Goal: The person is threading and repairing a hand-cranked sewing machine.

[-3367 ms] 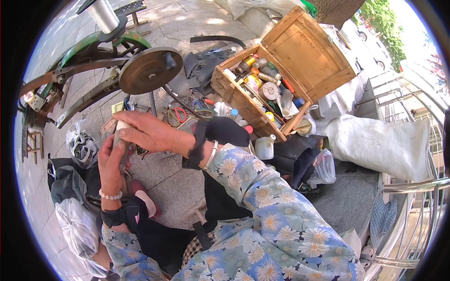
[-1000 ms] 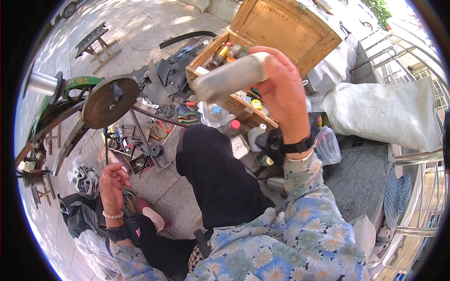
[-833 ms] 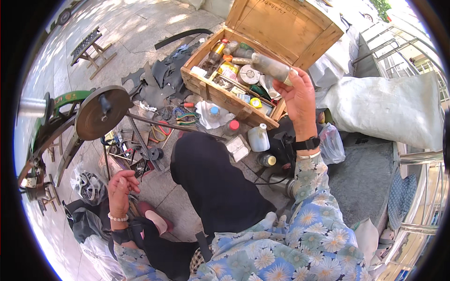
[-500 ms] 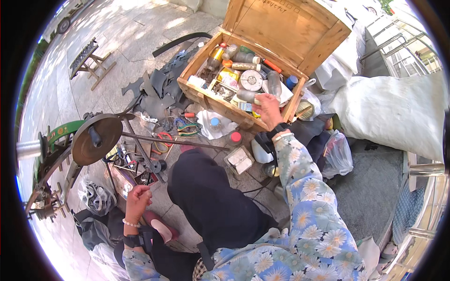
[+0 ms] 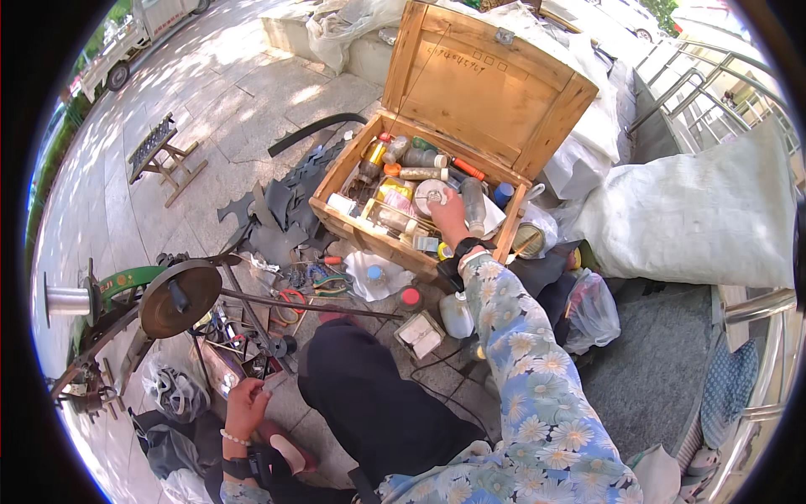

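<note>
My right hand (image 5: 450,218) reaches into an open wooden box (image 5: 378,238), its fingers closed at the right rim of a round whitish tin (image 5: 426,193). Its fingertips are partly hidden. Around the tin lie several clear jars, among them a jar lying on its side (image 5: 393,220) left of my hand and a tall clear bottle (image 5: 473,206) to its right. My left hand (image 5: 245,408) is held low beside my dark-clad knee, fingers curled together. Whether anything small is pinched in it cannot be made out.
A hand-cranked machine with a dark wheel (image 5: 179,298) stands at left. Pliers, scissors (image 5: 291,307) and loose tools lie on the paving. Near the box are a red-capped bottle (image 5: 410,297), a square container (image 5: 419,335) and dark scraps (image 5: 285,210). A large white sack (image 5: 680,206) fills the right.
My right hand has let go of a clear jar, which now lies in the left part of the box, and has moved onto the round tin. My left hand stays curled.
</note>
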### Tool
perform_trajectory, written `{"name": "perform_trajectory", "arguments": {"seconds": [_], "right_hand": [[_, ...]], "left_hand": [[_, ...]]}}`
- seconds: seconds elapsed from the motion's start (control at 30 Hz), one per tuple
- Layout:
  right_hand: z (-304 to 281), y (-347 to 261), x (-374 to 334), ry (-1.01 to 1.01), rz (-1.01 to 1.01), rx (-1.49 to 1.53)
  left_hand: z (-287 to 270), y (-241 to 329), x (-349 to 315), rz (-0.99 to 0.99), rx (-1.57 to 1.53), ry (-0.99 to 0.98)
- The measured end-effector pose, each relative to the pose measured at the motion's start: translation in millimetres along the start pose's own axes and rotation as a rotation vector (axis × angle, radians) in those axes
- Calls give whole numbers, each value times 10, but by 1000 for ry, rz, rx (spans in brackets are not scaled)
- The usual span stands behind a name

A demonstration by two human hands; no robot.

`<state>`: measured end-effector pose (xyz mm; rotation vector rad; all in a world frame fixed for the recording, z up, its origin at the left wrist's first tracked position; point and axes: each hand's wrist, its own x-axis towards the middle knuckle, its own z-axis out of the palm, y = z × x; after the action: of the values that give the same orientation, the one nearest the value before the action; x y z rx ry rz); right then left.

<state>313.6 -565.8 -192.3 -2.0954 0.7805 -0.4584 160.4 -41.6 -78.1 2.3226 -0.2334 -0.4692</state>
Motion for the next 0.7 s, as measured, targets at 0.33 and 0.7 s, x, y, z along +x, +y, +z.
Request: {"name": "perform_trajectory", "arguments": {"seconds": [0.33, 0.7], "right_hand": [[-1554, -1413, 1280, 341, -545, -227], [-1515, -2104, 1887, 196, -348, -723]], "left_hand": [[-174, 295, -10, -12, -27, 31], [-381, 76, -335, -199, -125, 57]]}}
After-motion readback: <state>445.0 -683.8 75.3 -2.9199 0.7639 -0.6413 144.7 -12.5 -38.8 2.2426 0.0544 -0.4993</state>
